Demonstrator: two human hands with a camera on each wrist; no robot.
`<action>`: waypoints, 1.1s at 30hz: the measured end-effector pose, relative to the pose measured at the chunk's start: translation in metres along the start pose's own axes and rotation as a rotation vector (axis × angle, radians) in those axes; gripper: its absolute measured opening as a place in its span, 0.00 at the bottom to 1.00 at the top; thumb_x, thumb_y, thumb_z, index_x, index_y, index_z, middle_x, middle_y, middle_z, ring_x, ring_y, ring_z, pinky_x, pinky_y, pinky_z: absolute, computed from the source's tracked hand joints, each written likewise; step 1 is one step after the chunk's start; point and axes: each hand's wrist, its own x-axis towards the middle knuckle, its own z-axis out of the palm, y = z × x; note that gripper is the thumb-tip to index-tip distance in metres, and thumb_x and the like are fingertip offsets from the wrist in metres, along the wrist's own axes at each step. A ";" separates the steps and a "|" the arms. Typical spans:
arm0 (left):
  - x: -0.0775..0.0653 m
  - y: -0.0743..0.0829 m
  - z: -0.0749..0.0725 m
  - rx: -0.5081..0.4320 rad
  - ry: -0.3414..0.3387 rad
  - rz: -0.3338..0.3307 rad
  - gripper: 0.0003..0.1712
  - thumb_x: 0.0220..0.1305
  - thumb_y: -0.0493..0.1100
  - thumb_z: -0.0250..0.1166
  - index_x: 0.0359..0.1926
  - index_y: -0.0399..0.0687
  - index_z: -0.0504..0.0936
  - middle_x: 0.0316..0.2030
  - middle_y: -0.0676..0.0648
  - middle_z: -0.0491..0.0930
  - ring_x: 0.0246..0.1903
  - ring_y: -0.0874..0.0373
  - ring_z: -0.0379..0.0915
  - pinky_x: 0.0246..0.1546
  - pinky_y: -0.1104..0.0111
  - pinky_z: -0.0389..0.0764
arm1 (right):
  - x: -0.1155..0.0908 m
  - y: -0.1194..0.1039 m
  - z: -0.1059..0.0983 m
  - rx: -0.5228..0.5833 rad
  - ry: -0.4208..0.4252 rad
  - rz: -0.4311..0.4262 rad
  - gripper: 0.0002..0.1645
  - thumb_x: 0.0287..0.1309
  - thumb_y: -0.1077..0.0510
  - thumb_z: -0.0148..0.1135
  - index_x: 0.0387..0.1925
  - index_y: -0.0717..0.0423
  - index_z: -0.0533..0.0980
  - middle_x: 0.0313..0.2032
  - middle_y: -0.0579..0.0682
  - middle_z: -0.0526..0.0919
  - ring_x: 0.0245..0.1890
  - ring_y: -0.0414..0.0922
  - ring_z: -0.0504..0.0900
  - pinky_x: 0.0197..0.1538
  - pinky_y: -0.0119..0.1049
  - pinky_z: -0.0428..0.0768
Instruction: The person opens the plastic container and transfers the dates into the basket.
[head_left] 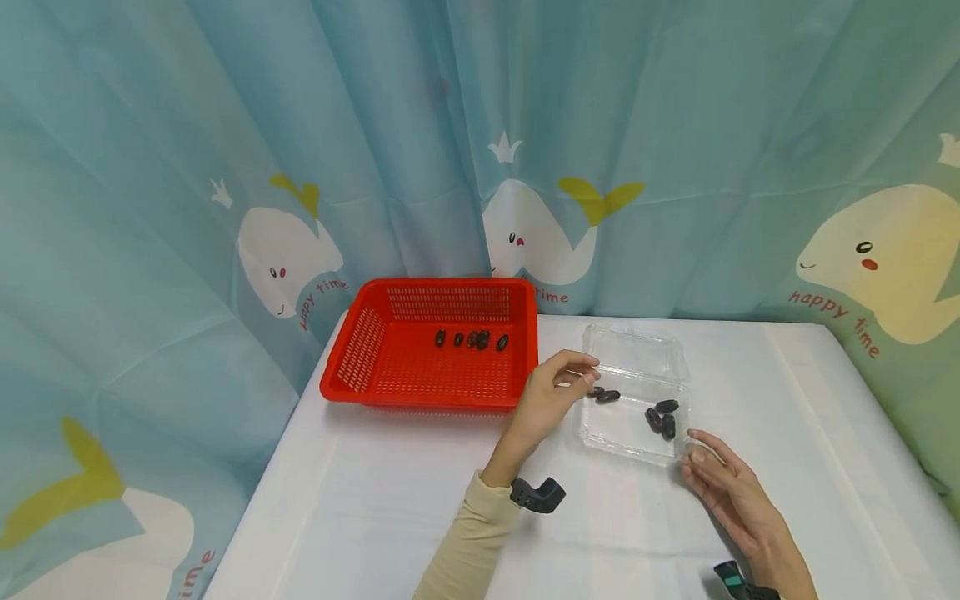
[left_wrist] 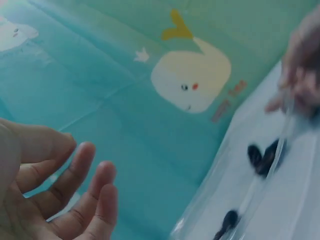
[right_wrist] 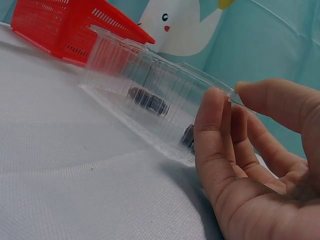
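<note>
A clear plastic clamshell box (head_left: 624, 437) lies on the table with its lid (head_left: 633, 354) folded back. Inside it are several dark, oblong, wrinkled fruits that look like dates (head_left: 668, 427); two lie by the left wall, the others at the right. My left hand (head_left: 553, 398) hovers over the box's left edge, fingers loosely bent and nothing between them in the left wrist view. At the near right corner, my right hand (head_left: 731, 492) pinches the box rim between thumb and fingertips (right_wrist: 212, 102), the other fingers along the outer wall.
Left of the box stands a red plastic basket (head_left: 352, 395) with slotted walls, holding several more dates (head_left: 482, 339). A white cloth (head_left: 390, 500) covers the table. Behind it hangs a blue curtain (head_left: 420, 167) printed with whales.
</note>
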 end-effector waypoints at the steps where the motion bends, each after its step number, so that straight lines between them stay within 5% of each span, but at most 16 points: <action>1: 0.001 -0.001 0.004 -0.021 -0.013 -0.011 0.13 0.73 0.38 0.64 0.56 0.45 0.84 0.50 0.43 0.86 0.46 0.53 0.85 0.50 0.74 0.84 | 0.000 0.000 0.000 -0.005 0.007 0.001 0.20 0.78 0.63 0.52 0.58 0.32 0.75 0.45 0.37 0.85 0.45 0.34 0.86 0.55 0.26 0.85; 9: 0.009 -0.013 0.039 -0.056 -0.106 -0.126 0.16 0.73 0.37 0.64 0.59 0.41 0.84 0.50 0.41 0.88 0.40 0.63 0.86 0.41 0.79 0.83 | 0.000 0.003 0.001 -0.014 0.025 0.024 0.20 0.79 0.62 0.52 0.56 0.31 0.76 0.44 0.37 0.85 0.44 0.34 0.86 0.54 0.27 0.85; 17: 0.022 -0.024 0.071 0.092 -0.082 -0.227 0.19 0.70 0.41 0.67 0.60 0.45 0.85 0.56 0.44 0.87 0.47 0.59 0.88 0.41 0.78 0.80 | 0.000 0.000 0.000 0.023 -0.035 -0.005 0.21 0.79 0.64 0.49 0.58 0.34 0.76 0.45 0.38 0.85 0.45 0.34 0.86 0.55 0.27 0.85; 23: 0.024 -0.032 0.084 0.206 -0.040 -0.306 0.23 0.67 0.44 0.69 0.62 0.48 0.83 0.60 0.45 0.85 0.53 0.56 0.87 0.47 0.74 0.81 | -0.002 0.004 -0.002 0.000 -0.041 0.000 0.21 0.80 0.63 0.49 0.58 0.32 0.76 0.46 0.38 0.84 0.46 0.33 0.85 0.55 0.26 0.85; 33: 0.035 -0.040 0.098 0.324 -0.087 -0.353 0.24 0.67 0.47 0.70 0.62 0.47 0.83 0.57 0.43 0.87 0.58 0.53 0.83 0.56 0.68 0.83 | -0.002 0.003 -0.001 -0.002 -0.044 -0.024 0.21 0.80 0.64 0.48 0.59 0.34 0.75 0.46 0.38 0.84 0.46 0.34 0.85 0.55 0.26 0.85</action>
